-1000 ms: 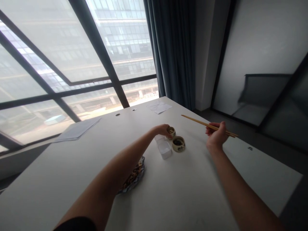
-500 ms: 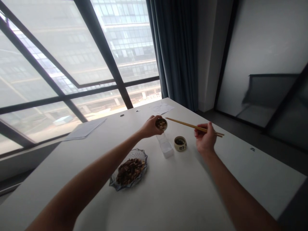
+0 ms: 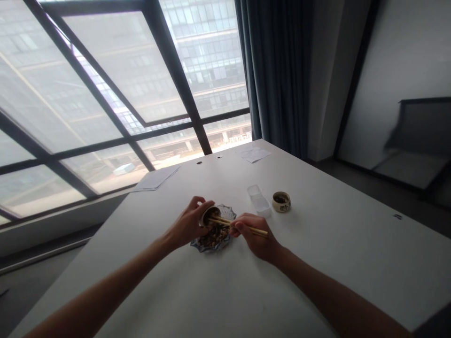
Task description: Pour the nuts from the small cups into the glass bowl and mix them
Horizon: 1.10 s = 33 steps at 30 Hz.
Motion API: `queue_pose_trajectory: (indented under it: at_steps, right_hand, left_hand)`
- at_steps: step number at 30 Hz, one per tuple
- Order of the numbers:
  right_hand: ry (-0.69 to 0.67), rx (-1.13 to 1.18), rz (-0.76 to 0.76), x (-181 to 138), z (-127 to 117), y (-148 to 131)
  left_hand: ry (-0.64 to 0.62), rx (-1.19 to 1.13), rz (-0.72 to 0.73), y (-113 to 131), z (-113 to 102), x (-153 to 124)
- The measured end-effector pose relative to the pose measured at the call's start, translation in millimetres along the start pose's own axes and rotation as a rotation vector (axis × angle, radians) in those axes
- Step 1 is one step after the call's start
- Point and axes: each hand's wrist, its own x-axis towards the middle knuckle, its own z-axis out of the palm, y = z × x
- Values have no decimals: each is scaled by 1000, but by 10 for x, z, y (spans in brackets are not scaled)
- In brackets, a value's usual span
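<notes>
Over the dish (image 3: 202, 247) at mid-bench, the left hand (image 3: 188, 225) grips a tilted cup (image 3: 208, 215); the right hand (image 3: 255, 237) pinches chopsticks (image 3: 243, 226) whose tips reach inside the cup. Holding it low over the dish should limit spills.

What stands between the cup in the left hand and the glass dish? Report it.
Nothing visible. The left hand holds the small cup tipped over the glass dish; only the chopsticks in the right hand reach its mouth. The clear box and second cup stand apart to the right.
</notes>
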Motion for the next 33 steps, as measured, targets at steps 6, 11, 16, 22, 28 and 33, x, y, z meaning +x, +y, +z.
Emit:
queue_pose_trajectory:
  at_steps: [6,11,16,22,28,33]
  right_hand:
    - [95,66,42,-64,-40,-41]
    - [240,-24,25,-77,-124,-44]
    - [271,-25,25,-73,-136,-61]
    - [316,14,22,-52,-140,-77]
    - [532,164,-4,80,-289,-138]
    - [682,303,-31,276,-567,-237]
  left_hand:
    - [-39,139,132,-158,-47,-170]
    - [-72,209,223,-257,-48,-233]
    - [-55,186,239,-306,-55,-244]
    - [99,49,121,-271,9,-187]
    - [209,-182,15,-22,38,-59]
    - [208,-347,-74,88,172,178]
